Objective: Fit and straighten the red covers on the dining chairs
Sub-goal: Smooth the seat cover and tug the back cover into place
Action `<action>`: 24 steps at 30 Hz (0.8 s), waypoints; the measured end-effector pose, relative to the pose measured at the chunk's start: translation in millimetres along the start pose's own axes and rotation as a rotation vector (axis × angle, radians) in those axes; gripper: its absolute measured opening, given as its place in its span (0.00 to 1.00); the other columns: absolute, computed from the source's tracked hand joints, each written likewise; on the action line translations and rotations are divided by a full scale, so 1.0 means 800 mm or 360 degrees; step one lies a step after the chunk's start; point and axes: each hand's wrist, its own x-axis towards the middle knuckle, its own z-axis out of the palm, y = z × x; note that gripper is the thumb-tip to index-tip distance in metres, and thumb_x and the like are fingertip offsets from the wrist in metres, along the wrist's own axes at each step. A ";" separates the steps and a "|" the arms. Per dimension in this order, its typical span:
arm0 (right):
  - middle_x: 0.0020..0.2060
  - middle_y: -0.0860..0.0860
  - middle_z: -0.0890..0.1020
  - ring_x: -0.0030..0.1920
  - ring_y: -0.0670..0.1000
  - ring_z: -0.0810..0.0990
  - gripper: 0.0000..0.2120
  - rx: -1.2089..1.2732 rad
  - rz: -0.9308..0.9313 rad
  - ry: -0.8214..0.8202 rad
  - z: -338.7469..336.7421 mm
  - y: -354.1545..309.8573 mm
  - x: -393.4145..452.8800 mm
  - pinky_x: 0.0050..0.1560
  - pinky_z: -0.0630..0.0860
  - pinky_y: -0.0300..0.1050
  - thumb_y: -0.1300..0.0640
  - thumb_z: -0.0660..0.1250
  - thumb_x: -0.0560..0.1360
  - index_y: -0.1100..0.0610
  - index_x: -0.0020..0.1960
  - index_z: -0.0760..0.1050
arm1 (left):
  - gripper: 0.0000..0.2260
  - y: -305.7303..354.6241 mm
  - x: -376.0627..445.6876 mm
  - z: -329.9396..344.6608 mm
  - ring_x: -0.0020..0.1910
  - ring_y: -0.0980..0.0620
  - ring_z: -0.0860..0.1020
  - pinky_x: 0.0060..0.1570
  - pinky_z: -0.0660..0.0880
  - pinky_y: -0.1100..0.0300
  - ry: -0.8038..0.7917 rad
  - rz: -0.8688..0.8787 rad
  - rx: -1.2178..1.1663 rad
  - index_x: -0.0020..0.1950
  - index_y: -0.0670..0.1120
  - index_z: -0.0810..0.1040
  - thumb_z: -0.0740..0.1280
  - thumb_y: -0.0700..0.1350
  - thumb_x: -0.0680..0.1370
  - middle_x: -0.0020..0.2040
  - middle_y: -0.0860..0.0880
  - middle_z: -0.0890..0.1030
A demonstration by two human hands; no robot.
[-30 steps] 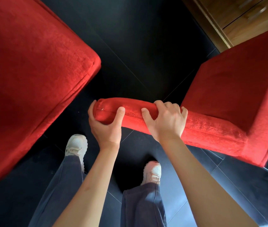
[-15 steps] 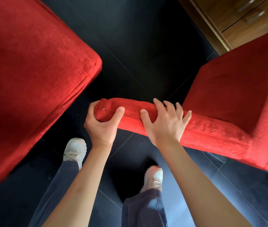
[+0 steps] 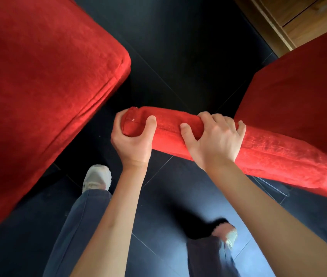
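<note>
- While both hands work the top rail of the right chair (image 3: 290, 108), the red cover (image 3: 170, 126) sits stretched over that rail, running from the rail's free end toward the chair's seat.
- Left hand (image 3: 132, 142): grip clamped round the rail's end, thumb on the near face, fingers wrapped behind the cover.
- Right hand (image 3: 216, 140): just beside the left one on the rail, toward the seat; fingers curled over the top, thumb pressing the near side, so grip is closed on the cover.
- Cover looks like soft plush fabric, light, with padding under it; likely gives under the fingers and bunches rather than slides.
- A seam (image 3: 166, 129) runs along the rail between the two thumbs; judged the best line to pinch and pull along to straighten.
- Best hold: corners and seam edges, not the flat pile, which may slip.
- Left chair (image 3: 44, 82), well apart from the rail, also wears a red cover; slight wrinkles near its corner edge.
- Dark tiled floor (image 3: 174, 43) under the rail; wooden cabinet (image 3: 298, 21) beyond the right chair.
</note>
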 end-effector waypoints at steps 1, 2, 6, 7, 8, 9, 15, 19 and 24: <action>0.47 0.53 0.82 0.56 0.59 0.76 0.35 0.0004 -0.0013 0.0006 0.001 0.000 0.001 0.68 0.57 0.64 0.31 0.46 0.70 0.54 0.53 0.80 | 0.16 0.000 0.001 0.001 0.44 0.57 0.81 0.47 0.75 0.64 -0.0002 0.0009 -0.0028 0.48 0.49 0.78 0.72 0.51 0.63 0.45 0.53 0.82; 0.47 0.53 0.82 0.57 0.59 0.76 0.35 0.0013 -0.0022 0.0009 0.001 0.000 0.001 0.69 0.56 0.65 0.31 0.45 0.70 0.54 0.53 0.79 | 0.17 0.000 0.001 0.001 0.46 0.57 0.81 0.48 0.75 0.65 -0.0002 0.0013 -0.0049 0.49 0.48 0.78 0.71 0.50 0.63 0.47 0.53 0.82; 0.41 0.53 0.81 0.49 0.60 0.77 0.35 -0.0008 -0.0049 0.0053 0.001 0.003 0.001 0.65 0.62 0.62 0.31 0.44 0.70 0.55 0.48 0.79 | 0.12 0.002 -0.001 0.005 0.38 0.63 0.78 0.44 0.73 0.68 0.0064 0.0127 -0.0034 0.44 0.49 0.77 0.69 0.51 0.63 0.40 0.57 0.80; 0.39 0.54 0.81 0.47 0.59 0.77 0.35 -0.0009 -0.0053 0.0057 0.002 0.003 0.002 0.63 0.65 0.60 0.31 0.43 0.70 0.56 0.47 0.78 | 0.11 0.001 0.000 0.006 0.36 0.64 0.77 0.43 0.73 0.68 0.0087 0.0144 -0.0035 0.43 0.50 0.76 0.69 0.51 0.63 0.38 0.57 0.79; 0.38 0.53 0.80 0.45 0.59 0.77 0.35 -0.0008 -0.0063 0.0075 0.003 0.002 0.004 0.60 0.66 0.58 0.32 0.44 0.70 0.56 0.45 0.78 | 0.10 -0.001 0.002 0.007 0.36 0.65 0.77 0.42 0.72 0.69 0.0113 0.0161 -0.0047 0.42 0.51 0.76 0.68 0.51 0.63 0.38 0.58 0.78; 0.36 0.53 0.80 0.44 0.59 0.77 0.34 -0.0001 -0.0071 0.0097 0.004 0.002 0.005 0.58 0.67 0.57 0.32 0.44 0.70 0.56 0.44 0.78 | 0.09 -0.003 0.003 0.007 0.35 0.65 0.76 0.42 0.72 0.68 0.0133 0.0184 -0.0049 0.41 0.50 0.76 0.68 0.51 0.64 0.37 0.58 0.78; 0.29 0.51 0.73 0.38 0.57 0.75 0.32 0.0116 -0.0123 0.0241 0.004 0.018 0.000 0.52 0.67 0.54 0.33 0.47 0.71 0.58 0.37 0.76 | 0.06 0.000 -0.007 0.014 0.32 0.62 0.73 0.39 0.71 0.64 0.0178 0.0383 0.0011 0.36 0.47 0.73 0.65 0.49 0.65 0.33 0.57 0.75; 0.31 0.48 0.70 0.40 0.55 0.74 0.33 0.0054 -0.0139 0.0193 -0.011 0.024 -0.005 0.53 0.65 0.53 0.32 0.43 0.69 0.56 0.38 0.75 | 0.09 0.006 -0.019 0.015 0.31 0.63 0.72 0.38 0.71 0.65 0.0210 0.0413 -0.0018 0.38 0.44 0.74 0.64 0.49 0.65 0.32 0.57 0.74; 0.30 0.47 0.68 0.37 0.52 0.69 0.32 0.0100 -0.0134 0.0200 -0.019 0.038 -0.017 0.51 0.65 0.52 0.31 0.43 0.69 0.55 0.37 0.74 | 0.07 0.018 -0.044 0.015 0.29 0.64 0.72 0.36 0.69 0.68 0.0236 0.0471 -0.0004 0.36 0.45 0.73 0.63 0.48 0.65 0.29 0.60 0.74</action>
